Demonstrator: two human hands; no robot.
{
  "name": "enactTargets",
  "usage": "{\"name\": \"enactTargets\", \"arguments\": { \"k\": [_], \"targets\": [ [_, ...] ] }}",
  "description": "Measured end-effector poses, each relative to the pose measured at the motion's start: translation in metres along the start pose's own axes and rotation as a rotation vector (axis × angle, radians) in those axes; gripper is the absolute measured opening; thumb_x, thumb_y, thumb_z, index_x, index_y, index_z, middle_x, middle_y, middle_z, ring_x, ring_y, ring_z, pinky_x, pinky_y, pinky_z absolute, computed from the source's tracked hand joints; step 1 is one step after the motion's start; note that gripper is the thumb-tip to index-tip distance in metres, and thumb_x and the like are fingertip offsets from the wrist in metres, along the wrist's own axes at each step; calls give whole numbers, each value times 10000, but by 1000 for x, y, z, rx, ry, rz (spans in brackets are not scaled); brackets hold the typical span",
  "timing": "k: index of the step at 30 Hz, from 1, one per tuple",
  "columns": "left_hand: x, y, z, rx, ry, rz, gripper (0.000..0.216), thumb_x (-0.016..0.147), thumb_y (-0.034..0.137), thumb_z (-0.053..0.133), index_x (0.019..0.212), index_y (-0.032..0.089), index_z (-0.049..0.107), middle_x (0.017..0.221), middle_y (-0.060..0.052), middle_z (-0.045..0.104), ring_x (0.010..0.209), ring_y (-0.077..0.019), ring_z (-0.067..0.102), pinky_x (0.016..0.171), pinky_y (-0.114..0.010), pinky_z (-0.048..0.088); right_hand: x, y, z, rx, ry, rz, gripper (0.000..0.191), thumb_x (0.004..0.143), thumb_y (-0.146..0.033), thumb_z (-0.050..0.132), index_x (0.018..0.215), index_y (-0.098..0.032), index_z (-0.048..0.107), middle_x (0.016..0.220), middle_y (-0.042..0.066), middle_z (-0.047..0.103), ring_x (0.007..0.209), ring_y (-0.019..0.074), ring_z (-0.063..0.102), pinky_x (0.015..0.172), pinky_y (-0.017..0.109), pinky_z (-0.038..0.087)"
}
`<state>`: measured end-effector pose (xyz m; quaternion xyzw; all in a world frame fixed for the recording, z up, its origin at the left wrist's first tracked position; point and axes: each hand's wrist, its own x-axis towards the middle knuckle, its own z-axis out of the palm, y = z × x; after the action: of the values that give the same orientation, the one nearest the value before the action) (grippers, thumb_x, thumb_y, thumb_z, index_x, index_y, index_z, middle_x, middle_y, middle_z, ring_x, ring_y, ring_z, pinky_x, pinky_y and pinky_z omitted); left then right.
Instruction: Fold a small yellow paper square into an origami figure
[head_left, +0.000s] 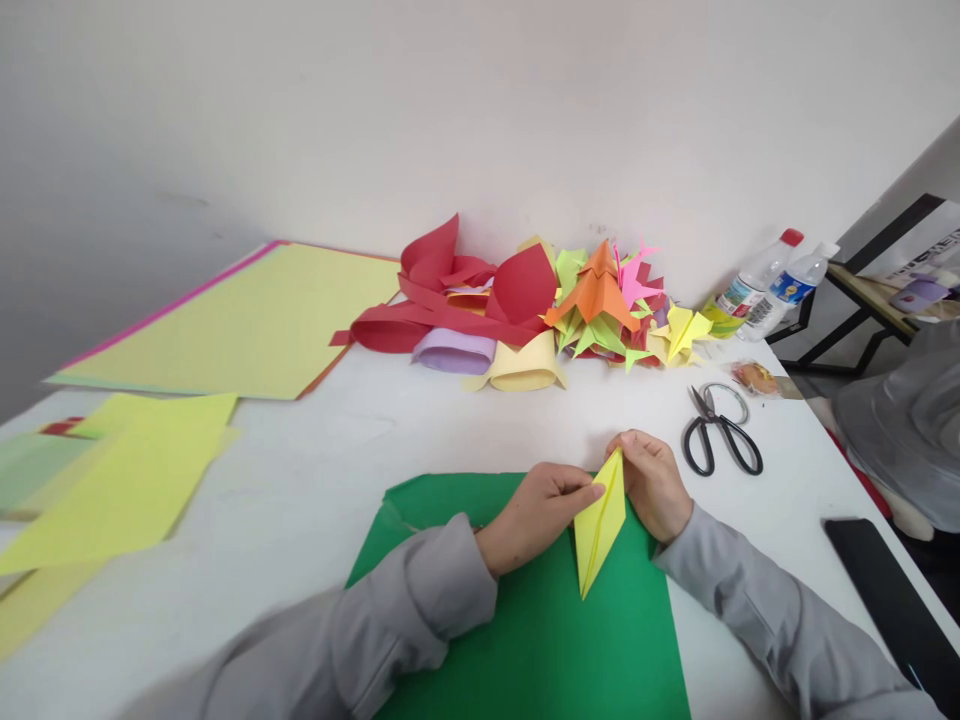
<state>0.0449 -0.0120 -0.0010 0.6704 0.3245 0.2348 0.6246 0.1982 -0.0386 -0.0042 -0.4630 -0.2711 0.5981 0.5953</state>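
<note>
A folded yellow paper (602,525), shaped like a long diamond with a crease down its middle, is held up above a green sheet (525,640). My left hand (536,512) pinches its left side, thumb on the front face. At the top tip, my right hand (652,478) grips the paper between thumb and fingers; part of those fingers is hidden behind it. Black-handled scissors (721,430) lie to the right of my right hand, touching or overlapping a roll of tape (727,402).
Folded paper pieces in orange (598,290), pink, green and yellow are heaped against the wall beside red paper strips (442,300). Yellow sheets (142,460) and a large pale-yellow sheet (247,320) lie left. Two bottles (787,290) stand back right; a black flat object (892,610) lies front right.
</note>
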Motion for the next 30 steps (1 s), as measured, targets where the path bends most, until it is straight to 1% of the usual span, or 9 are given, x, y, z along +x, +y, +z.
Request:
{"name": "enactTargets", "arguments": {
  "k": [3,7,11,15,18,20,24,28,30],
  "targets": [
    [0,-1,0,15,3,2,418,769,445,504,507,181,314,527,54,238,523,-81,215,498,-244,180,0,2,0,-43,3,-55,323,605,-392,821,560,-170,591,515,-42,534,463,75,412,467,218,316],
    [-1,0,1,26,1,3,409,766,438,505,504,176,332,524,54,241,521,-81,218,496,-244,178,-1,2,2,-59,8,-92,365,623,-379,812,518,-172,530,514,-58,477,481,69,355,478,220,280],
    [-1,2,2,-23,39,8,378,773,441,502,535,165,398,543,46,279,544,-88,252,507,-239,209,-2,2,1,-112,-16,-100,361,629,-392,806,529,-174,536,529,-56,486,497,73,374,492,221,294],
    [-2,3,3,-93,68,20,375,783,434,499,539,165,402,547,47,273,550,-87,242,510,-234,216,-2,3,-3,-226,-87,-80,325,607,-411,814,610,-175,590,558,-45,539,514,84,428,515,227,332],
    [-3,3,3,-106,78,14,375,782,435,500,538,167,402,547,48,264,549,-87,231,503,-235,204,-1,3,-4,-286,-138,-50,354,596,-410,820,587,-174,555,525,-55,509,497,80,404,502,225,307],
    [-3,2,3,-97,71,12,380,780,434,498,536,171,375,556,47,247,552,-87,222,503,-236,194,0,2,-4,-311,-143,-47,380,604,-404,816,546,-174,518,506,-62,474,488,73,367,491,224,277],
    [-2,1,2,-56,52,9,385,778,415,495,527,174,332,559,48,220,550,-83,208,504,-239,181,-2,1,-1,-269,-124,-38,394,612,-404,806,519,-177,498,497,-65,441,486,73,336,487,227,255],
    [-1,0,2,-53,48,23,345,777,406,483,549,158,410,567,43,274,566,-89,258,522,-234,231,-2,1,-1,-204,-94,-12,383,609,-396,806,534,-178,501,506,-65,464,483,76,363,495,226,280],
    [-1,-1,2,-55,56,26,338,777,407,479,559,151,442,568,40,304,571,-92,280,529,-232,248,-2,0,-2,-227,-117,-7,363,623,-411,797,561,-177,526,513,-61,486,478,76,377,496,226,288]
  ]
}}
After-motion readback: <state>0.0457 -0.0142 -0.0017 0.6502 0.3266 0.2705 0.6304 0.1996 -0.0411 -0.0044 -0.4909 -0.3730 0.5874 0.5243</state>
